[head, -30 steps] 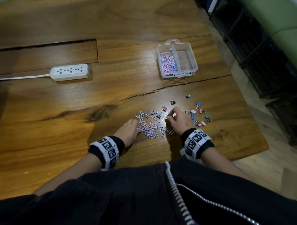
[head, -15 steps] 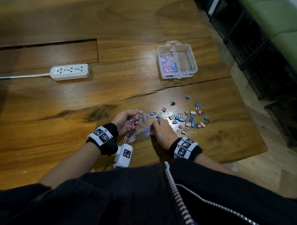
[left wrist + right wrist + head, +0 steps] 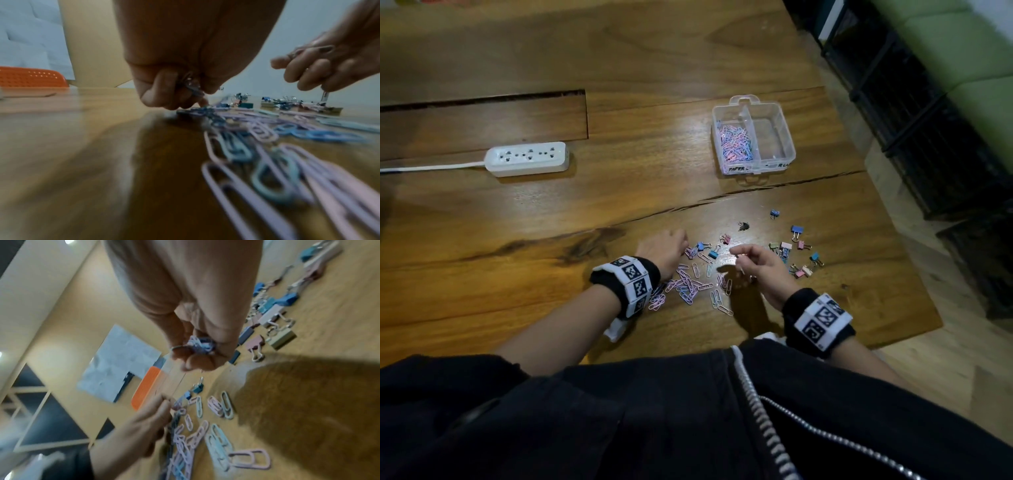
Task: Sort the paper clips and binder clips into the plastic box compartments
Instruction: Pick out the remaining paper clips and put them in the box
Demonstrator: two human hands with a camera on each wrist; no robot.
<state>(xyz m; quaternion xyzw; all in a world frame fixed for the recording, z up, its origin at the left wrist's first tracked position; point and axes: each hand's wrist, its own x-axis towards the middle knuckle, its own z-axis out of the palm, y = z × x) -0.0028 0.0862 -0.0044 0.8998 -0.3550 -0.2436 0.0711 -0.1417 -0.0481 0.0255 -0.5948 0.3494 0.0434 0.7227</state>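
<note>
Far over on the left of the wooden table (image 3: 482, 212) lies a white power strip (image 3: 528, 159), its cord running off the left edge. Coming right, the person's left hand (image 3: 664, 251) is down at the near-left edge of the loose paper clips (image 3: 690, 284); its fingers are curled and their tips touch the table among the clips, and the left wrist view shows something shiny tucked in the curl, too blurred to name. The pink and blue clips lie scattered between both wrists. Next, the right hand (image 3: 758, 265) is lifted a little off the table, fingers closed around a small bunch of paper clips (image 3: 200, 344), which the right wrist view shows bundled in the fingertips. Just right of that hand sits a spread of binder clips (image 3: 796, 251), pink, blue and pale ones, with a dark one (image 3: 743, 225) lying slightly farther off. Farther back, right of centre, stands the clear plastic box (image 3: 787, 137): its left compartment holds a heap of pink and blue sorted clips (image 3: 734, 144), and the right one looks bare.
</note>
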